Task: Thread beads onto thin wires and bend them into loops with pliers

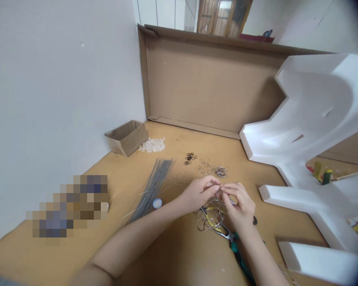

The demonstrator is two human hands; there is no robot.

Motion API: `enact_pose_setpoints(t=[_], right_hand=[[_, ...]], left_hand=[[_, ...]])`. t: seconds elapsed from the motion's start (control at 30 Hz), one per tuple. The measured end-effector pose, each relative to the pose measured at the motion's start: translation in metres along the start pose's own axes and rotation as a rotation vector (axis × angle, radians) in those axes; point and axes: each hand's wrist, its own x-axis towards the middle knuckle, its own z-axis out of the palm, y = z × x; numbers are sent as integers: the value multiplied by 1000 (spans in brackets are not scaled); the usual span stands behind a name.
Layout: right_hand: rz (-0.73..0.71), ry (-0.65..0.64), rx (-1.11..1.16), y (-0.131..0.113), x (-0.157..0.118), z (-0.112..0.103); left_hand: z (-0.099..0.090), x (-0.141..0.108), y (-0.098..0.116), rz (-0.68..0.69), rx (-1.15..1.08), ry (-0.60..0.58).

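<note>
Head view: my left hand (pixel 198 194) and right hand (pixel 238 202) meet at the fingertips, curled closed, though what they pinch is too fine to tell. Just below lies a tangle of thin wire (pixel 210 216) on the tabletop (pixel 167 254). Green-handled pliers (pixel 237 250) run far-left to near-right under my right hand; grey wire rods (pixel 150 190) lie nearer my left

**Soft, even indoor light, with wide-angle bending toward the edges**

The white wall (pixel 56 91) and polystyrene form (pixel 319 107) looked bright, without hard glare. Faint, soft shadows fell under the left hand (pixel 198 194) and right hand (pixel 238 202) on the surface (pixel 179 254). The cardboard panel (pixel 209 83) appeared bowed, the right corners darkened, and a pixelated patch (pixel 67 206) obscured one area.
</note>
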Motion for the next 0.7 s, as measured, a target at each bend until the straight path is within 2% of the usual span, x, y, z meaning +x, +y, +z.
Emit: enact_pose_setpoints(t=[0.17,0.33,0.43,0.57,0.7], right_hand=[[15,22,38,1,-2,2],[103,26,53,0,-3,2],[139,13,86,-2,-2,3],[228,28,208,-9,2,1],[385,45,390,-9,7,-8]], left_hand=[[-1,1,3,-13,-19,-33],[-2,3,-1,-35,-114,-25],[-1,2,-3,-37,-93,-27],[0,-2,3,7,119,8],[-9,1,4,147,441,149]])
